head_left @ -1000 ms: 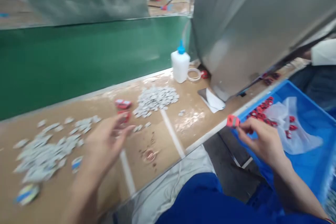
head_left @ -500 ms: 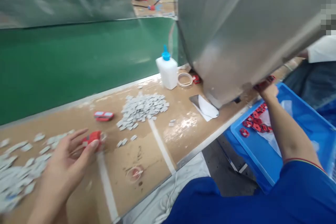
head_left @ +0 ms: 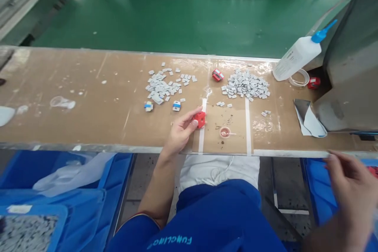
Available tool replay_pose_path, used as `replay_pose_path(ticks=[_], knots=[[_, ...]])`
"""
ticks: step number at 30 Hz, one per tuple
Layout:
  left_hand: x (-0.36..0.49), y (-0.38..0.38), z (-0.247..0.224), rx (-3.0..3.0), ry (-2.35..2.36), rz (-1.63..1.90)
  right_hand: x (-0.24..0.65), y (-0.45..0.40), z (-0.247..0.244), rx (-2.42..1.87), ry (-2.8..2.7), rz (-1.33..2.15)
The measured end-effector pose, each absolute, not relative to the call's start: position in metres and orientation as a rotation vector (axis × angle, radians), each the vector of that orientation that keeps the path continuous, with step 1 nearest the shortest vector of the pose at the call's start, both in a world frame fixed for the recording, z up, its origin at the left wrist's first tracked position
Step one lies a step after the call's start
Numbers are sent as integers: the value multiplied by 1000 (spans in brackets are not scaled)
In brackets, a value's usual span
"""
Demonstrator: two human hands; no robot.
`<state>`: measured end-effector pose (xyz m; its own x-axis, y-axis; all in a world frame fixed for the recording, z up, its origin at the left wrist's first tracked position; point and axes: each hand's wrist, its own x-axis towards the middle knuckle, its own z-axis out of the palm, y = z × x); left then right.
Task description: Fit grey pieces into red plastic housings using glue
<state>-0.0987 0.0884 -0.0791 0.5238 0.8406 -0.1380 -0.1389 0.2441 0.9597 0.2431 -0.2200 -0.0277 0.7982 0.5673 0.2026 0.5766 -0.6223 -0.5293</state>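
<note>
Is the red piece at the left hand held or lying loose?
Held: the left hand pinches the red piece between thumb and fingers.

From my head-camera feed I read this as a factory workshop: a long, brown, tape-marked worktop [head_left: 112,122] runs beside a flat green conveyor-like strip [head_left: 165,19], small grey rectangular pieces [head_left: 246,85] lie heaped in batches, and blue plastic crates [head_left: 85,201] stand below its near edge.

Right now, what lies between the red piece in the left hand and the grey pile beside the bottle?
In the head view, a few loose grey bits lie there, between the red piece and the grey pile.
</note>
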Motion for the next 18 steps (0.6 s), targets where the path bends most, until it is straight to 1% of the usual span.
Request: replay_pose_path(ticks=[4, 6, 10, 13, 18], knots=[[-107, 87, -81, 1162, 752, 726, 172, -142, -43, -2084, -1183, 442], [-107, 85, -81, 1119, 749, 691, 147, -110, -52, -1913, -1336, 531], [-100, 76, -79, 1022, 812, 610, 122, -72, -67, -1765, -1447, 569], [-98, 73, -81, 991, 863, 643, 118, -60, -69, -1729, -1454, 549], [-105, 72, -86, 795, 644, 638, 114, -49, -61, -1656, -1526, 573]])
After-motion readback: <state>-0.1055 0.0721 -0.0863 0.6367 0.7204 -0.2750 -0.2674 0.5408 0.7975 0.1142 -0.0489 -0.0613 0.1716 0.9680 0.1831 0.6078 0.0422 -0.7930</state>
